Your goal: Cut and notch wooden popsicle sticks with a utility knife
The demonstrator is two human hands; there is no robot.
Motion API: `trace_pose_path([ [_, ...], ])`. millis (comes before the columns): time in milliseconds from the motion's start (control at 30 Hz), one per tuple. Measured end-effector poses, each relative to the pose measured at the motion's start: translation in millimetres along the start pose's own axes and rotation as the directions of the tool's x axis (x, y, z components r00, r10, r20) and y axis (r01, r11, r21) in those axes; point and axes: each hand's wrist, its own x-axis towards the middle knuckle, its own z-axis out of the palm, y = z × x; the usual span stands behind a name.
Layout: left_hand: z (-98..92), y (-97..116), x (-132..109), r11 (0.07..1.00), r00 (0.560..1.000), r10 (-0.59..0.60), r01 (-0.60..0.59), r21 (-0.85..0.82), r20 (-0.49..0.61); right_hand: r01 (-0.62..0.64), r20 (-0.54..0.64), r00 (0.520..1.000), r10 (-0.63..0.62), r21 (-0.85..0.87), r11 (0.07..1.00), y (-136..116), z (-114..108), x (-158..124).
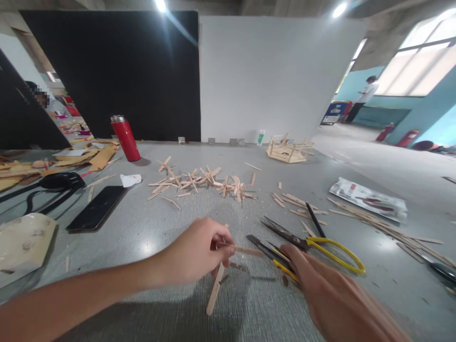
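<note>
My left hand (204,247) is closed, pinching a narrow wooden craft stick (247,250) that points right. A second craft stick (215,292) slants down below those fingers; whether it is held or joined to the first is unclear. To the right, my right hand (313,280) has its fingers around a yellow-handled tool (261,247) with dark metal blades, whose exact kind is partly hidden. The tip of that tool lies close to the stick's end. Just beyond my right hand, scissors (302,242) with yellow handles rest on the grey table (160,304).
Joined stick pieces (192,179) lie mid-table, with a wooden stick frame (288,151) behind. Loose sticks (381,223) and a silver packet (368,197) are at right. A phone (96,209), red bottle (126,138) and pale container (24,244) stand left.
</note>
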Motion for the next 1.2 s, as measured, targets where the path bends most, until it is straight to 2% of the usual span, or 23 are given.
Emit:
trace_pose_path([
  [33, -1.4, -8.8, 6.9, 0.995, 0.988, -0.076, 0.085, -0.059, 0.134, 0.003, -0.029, 1.0, -0.003, -0.01, 1.0, 0.7, 5.3, 0.5],
  [67, -1.7, -16.9, 12.8, 0.989, 0.973, -0.109, 0.127, -0.081, 0.203, 0.002, -0.03, 1.0, -0.002, -0.01, 1.0, 0.0, 11.6, 1.8],
  [167, 1.3, -33.4, 24.1, 0.979, 0.947, -0.134, 0.172, -0.108, 0.292, 0.016, 0.088, 0.996, -0.021, 0.052, 0.999, -7.6, 31.1, 5.9],
  [233, 3.4, -37.7, 27.5, 0.978, 0.947, -0.123, 0.167, -0.126, 0.297, 0.046, 0.164, 0.985, -0.059, 0.079, 0.996, -12.5, 40.2, 4.9],
  [333, 4.5, -40.0, 29.6, 0.977, 0.948, -0.097, 0.148, -0.151, 0.304, 0.066, 0.202, 0.977, -0.073, 0.041, 0.997, -15.4, 44.5, -1.0],
  [533, 5.4, -41.8, 29.5, 0.985, 0.956, -0.03, 0.078, -0.154, 0.291, 0.144, 0.097, 0.985, -0.141, -0.031, 0.989, -18.0, 41.8, -1.2],
  [867, 3.2, -40.1, 29.3, 0.998, 0.951, 0.011, 0.009, -0.064, 0.307, 0.177, 0.088, 0.983, -0.163, -0.191, 0.965, -21.5, 46.7, -1.3],
  [1200, 5.0, -38.2, 27.5, 0.999, 0.958, 0.034, -0.025, -0.036, 0.284, 0.197, 0.087, 0.979, -0.184, -0.189, 0.962, -20.9, 45.4, 1.8],
])
